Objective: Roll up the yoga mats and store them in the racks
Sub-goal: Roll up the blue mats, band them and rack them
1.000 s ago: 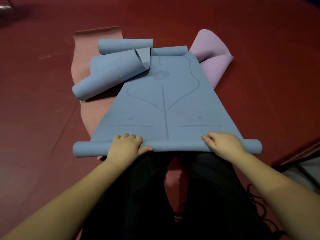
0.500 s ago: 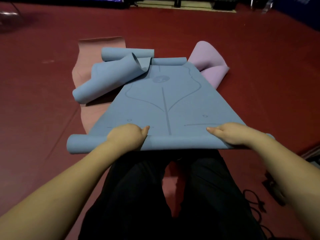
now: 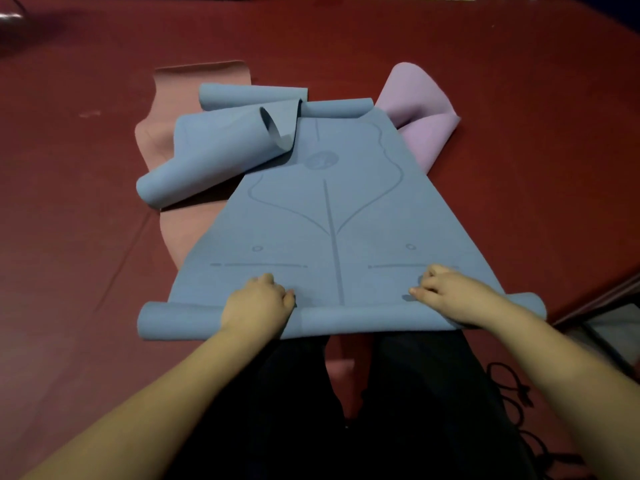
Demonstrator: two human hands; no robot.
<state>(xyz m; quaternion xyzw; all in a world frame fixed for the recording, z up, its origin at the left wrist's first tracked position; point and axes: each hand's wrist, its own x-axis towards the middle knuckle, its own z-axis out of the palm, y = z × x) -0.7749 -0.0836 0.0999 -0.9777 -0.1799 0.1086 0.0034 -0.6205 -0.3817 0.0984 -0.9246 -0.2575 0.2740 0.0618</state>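
A blue yoga mat (image 3: pixel 329 216) with printed lines lies flat in front of me, its near end wound into a roll (image 3: pixel 180 320) across my lap. My left hand (image 3: pixel 258 303) sits on the left half of the roll with curled fingers over its far side. My right hand (image 3: pixel 446 292) sits on the right half the same way, fingers curled onto the mat. A second blue mat (image 3: pixel 214 154) lies loosely curled at the back left. Under them lie a pink mat (image 3: pixel 180 84) and a folded purple mat (image 3: pixel 419 119).
Dark red floor (image 3: pixel 519 168) surrounds the mats on all sides. My dark trousers fill the bottom centre. A black cable (image 3: pixel 512 389) lies on the floor at the lower right, beside a grey surface (image 3: pixel 613 330) with a dark edge.
Both hands have shifted forward over the roll onto the mat's flat part, and the roll has grown slightly thicker. The view has tilted down a little.
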